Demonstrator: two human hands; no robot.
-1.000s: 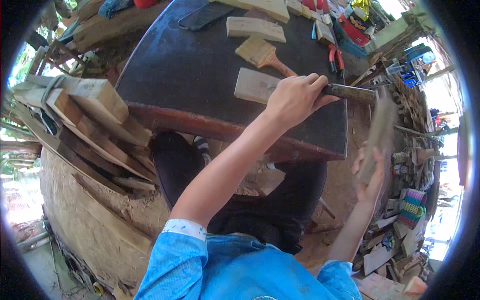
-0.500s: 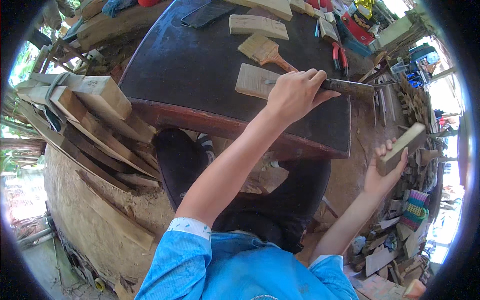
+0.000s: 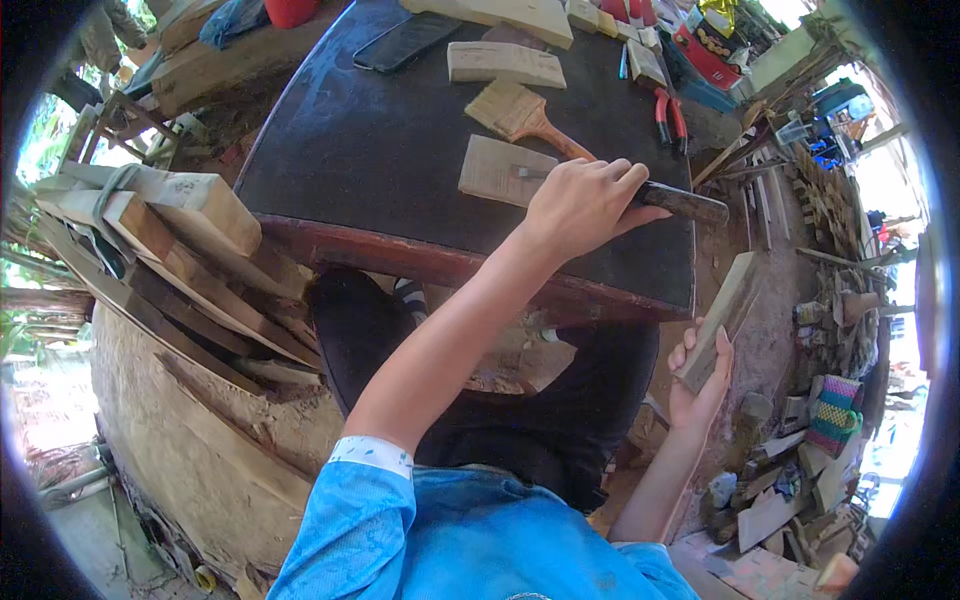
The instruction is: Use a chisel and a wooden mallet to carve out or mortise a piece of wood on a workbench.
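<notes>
Left hand: closed round the chisel, thumb lying toward the handle's end; no wide gap shows between fingers and palm.
Chisel: slants across the near right part of the desk, handle to the right and past the edge, blade to the left.
Block: the pale wood piece flat on the desk under the blade, its right end hidden by the left hand; whether the steel bites in or only rests there, I cannot tell.
Right hand: wrapped round the lower end of a wooden bar, fingers on one side, thumb on the other.
Bar: tilted up, off the desk's right side, apart from the handle.
Cutting: seems little done; most of the block's visible face looks flat and whole, and I can make out no clear groove. How much is left cannot be judged from here.
Brush: just beyond the block, bristles to the left, handle running toward the left hand.
Short piece: past the brush, lying flat.
Pliers: red-handled, near the desk's right edge.
Beams: strapped together, left of the desk.
</notes>
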